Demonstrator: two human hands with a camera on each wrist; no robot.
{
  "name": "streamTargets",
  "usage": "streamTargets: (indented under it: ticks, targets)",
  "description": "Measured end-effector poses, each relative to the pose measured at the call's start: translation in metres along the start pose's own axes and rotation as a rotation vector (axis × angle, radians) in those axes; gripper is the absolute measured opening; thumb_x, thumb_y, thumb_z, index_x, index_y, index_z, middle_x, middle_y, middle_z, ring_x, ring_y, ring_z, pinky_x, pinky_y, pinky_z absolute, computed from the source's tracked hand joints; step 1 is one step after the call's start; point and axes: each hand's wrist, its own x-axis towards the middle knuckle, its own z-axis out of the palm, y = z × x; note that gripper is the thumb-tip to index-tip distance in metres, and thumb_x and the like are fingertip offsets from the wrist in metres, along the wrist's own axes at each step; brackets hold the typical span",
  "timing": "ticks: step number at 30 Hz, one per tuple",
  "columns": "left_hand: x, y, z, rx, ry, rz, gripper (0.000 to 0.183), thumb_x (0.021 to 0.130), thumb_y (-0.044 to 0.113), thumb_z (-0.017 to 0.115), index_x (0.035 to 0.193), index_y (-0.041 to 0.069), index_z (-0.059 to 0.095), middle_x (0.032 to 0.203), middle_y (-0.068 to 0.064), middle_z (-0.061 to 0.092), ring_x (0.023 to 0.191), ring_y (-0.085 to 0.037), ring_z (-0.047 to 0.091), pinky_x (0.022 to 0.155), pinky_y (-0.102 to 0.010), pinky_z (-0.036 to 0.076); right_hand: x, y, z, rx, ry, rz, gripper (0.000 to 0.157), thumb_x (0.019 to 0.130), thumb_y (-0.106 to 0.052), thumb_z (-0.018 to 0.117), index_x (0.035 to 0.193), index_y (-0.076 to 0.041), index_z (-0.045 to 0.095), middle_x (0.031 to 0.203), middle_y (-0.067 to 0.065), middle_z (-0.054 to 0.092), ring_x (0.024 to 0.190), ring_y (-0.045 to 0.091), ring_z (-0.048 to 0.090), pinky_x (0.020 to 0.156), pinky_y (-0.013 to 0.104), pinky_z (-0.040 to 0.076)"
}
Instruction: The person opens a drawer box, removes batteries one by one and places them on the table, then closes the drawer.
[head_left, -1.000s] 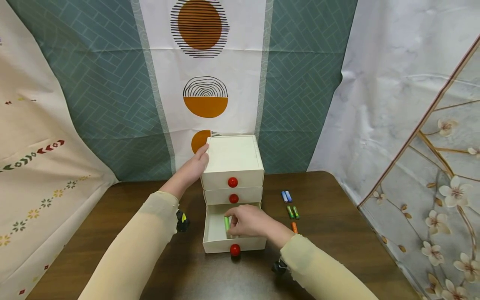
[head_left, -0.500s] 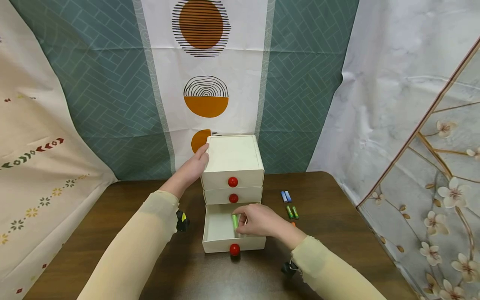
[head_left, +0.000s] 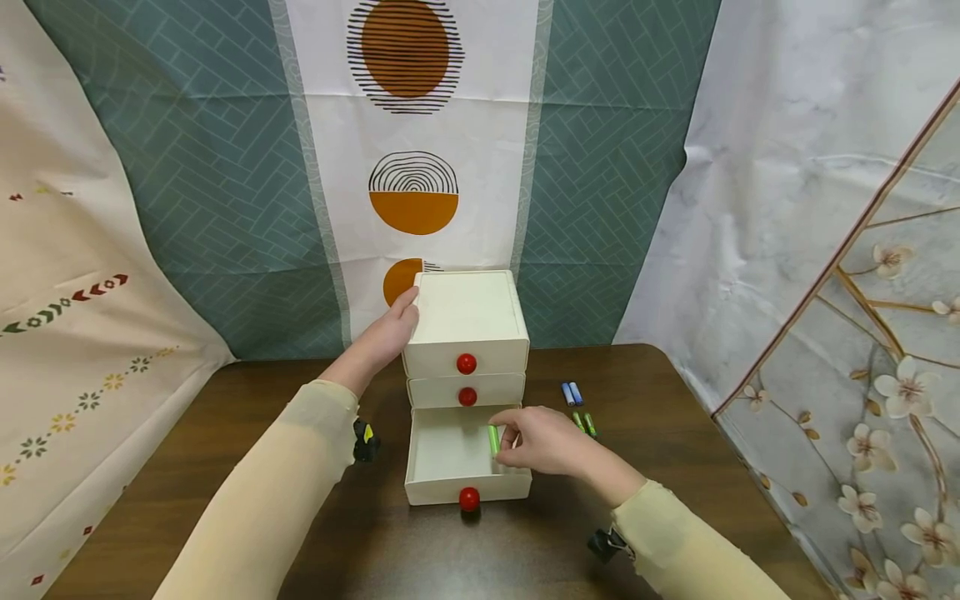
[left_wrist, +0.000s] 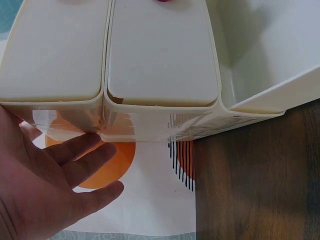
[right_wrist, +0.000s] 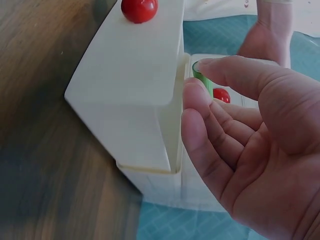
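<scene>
A white cabinet (head_left: 468, 308) with three drawers and red knobs stands on the table. Its bottom drawer (head_left: 435, 450) is pulled out. My left hand (head_left: 386, 337) rests against the cabinet's upper left edge; in the left wrist view its fingers (left_wrist: 92, 165) extend along the side. My right hand (head_left: 547, 442) pinches a slim green battery (head_left: 493, 440) between thumb and fingertips, above the right part of the open drawer. In the right wrist view the battery (right_wrist: 202, 77) is partly hidden by the fingers.
Right of the cabinet lie two blue batteries (head_left: 572, 393) and two green batteries (head_left: 585, 423) on the brown wooden table (head_left: 652, 417). Patterned cloths hang behind and at both sides. The upper two drawers are closed.
My right hand has carried the green battery rightward across the open drawer. The orange battery seen earlier on the table is now hidden behind the right hand and arm. My left hand stays put.
</scene>
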Motion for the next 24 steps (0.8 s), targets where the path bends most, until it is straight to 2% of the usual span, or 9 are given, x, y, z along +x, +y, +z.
streamTargets:
  ticks: [15, 19, 24]
  targets:
    - [0.002, 0.000, 0.001, 0.021, 0.004, -0.017, 0.069, 0.119, 0.051, 0.021, 0.180, 0.027, 0.002, 0.186, -0.008, 0.004, 0.170, -0.036, 0.008, 0.134, -0.061, 0.009, -0.036, 0.032, -0.018, -0.004, 0.076, 0.074, 0.044, 0.094, -0.017, 0.085, 0.135, -0.005, 0.075, 0.082, -0.021, 0.067, 0.071, 0.002, 0.059, 0.070, 0.031, 0.052]
    - [0.003, 0.000, 0.002, 0.015, 0.002, -0.023, 0.069, 0.119, 0.052, 0.021, 0.180, 0.028, 0.002, 0.186, -0.007, 0.004, 0.170, -0.035, 0.008, 0.134, -0.061, 0.009, -0.046, 0.042, -0.023, 0.002, 0.082, 0.090, 0.045, 0.095, -0.017, 0.084, 0.137, -0.005, 0.074, 0.084, -0.021, 0.067, 0.066, 0.001, 0.060, 0.074, 0.031, 0.053]
    - [0.001, 0.002, 0.001, 0.021, 0.003, -0.026, 0.068, 0.119, 0.052, 0.020, 0.180, 0.029, 0.001, 0.186, -0.007, 0.003, 0.170, -0.036, 0.007, 0.134, -0.062, 0.008, -0.055, 0.051, -0.028, 0.030, 0.086, 0.117, 0.047, 0.095, -0.017, 0.084, 0.139, -0.005, 0.072, 0.084, -0.020, 0.068, 0.060, 0.004, 0.062, 0.072, 0.031, 0.052]
